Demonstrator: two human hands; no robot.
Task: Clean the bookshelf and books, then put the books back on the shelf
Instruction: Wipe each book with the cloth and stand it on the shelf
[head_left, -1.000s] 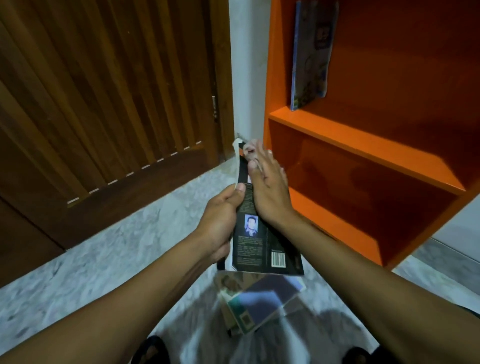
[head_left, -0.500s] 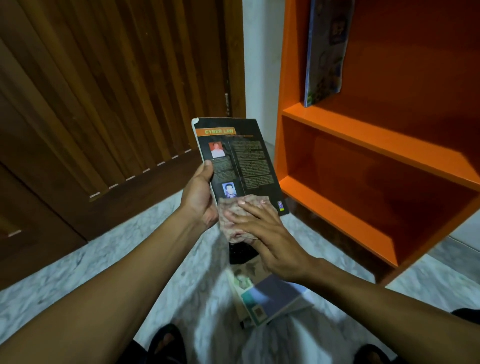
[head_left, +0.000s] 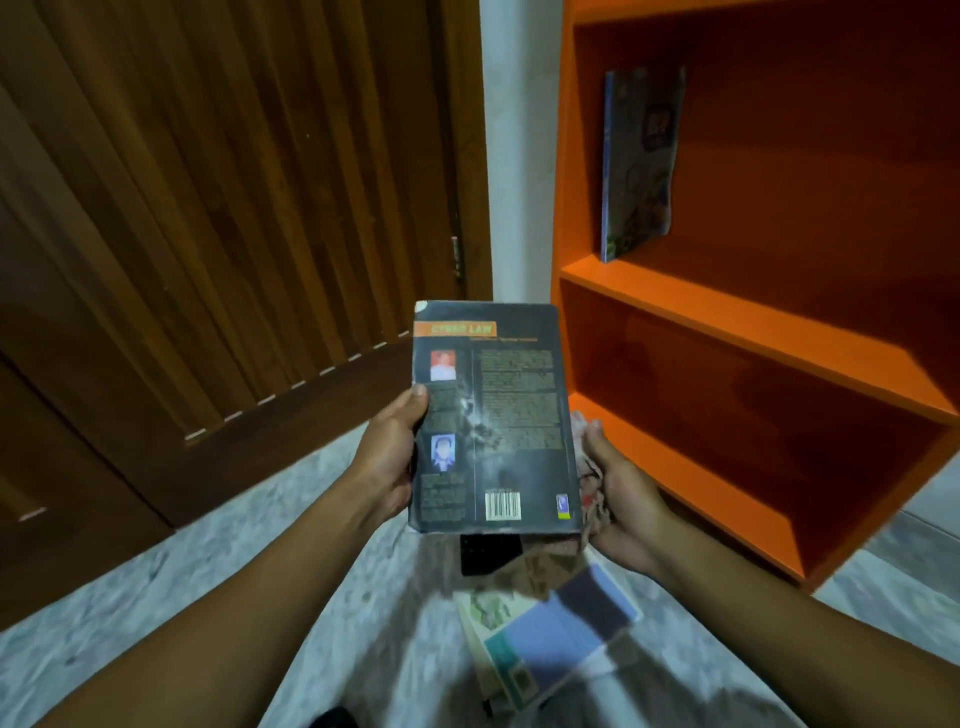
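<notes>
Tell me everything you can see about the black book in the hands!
The black book is a paperback, held flat with its back cover facing up. It shows an orange title strip, two small portrait photos, blocks of text and a barcode. The cover looks worn and scuffed. The left hand grips its left edge; the right hand, bunching a cloth, is at its right edge.

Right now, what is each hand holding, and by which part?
The left hand grips the black book by its left long edge. The right hand holds a bunched cloth at the book's right edge.
</notes>
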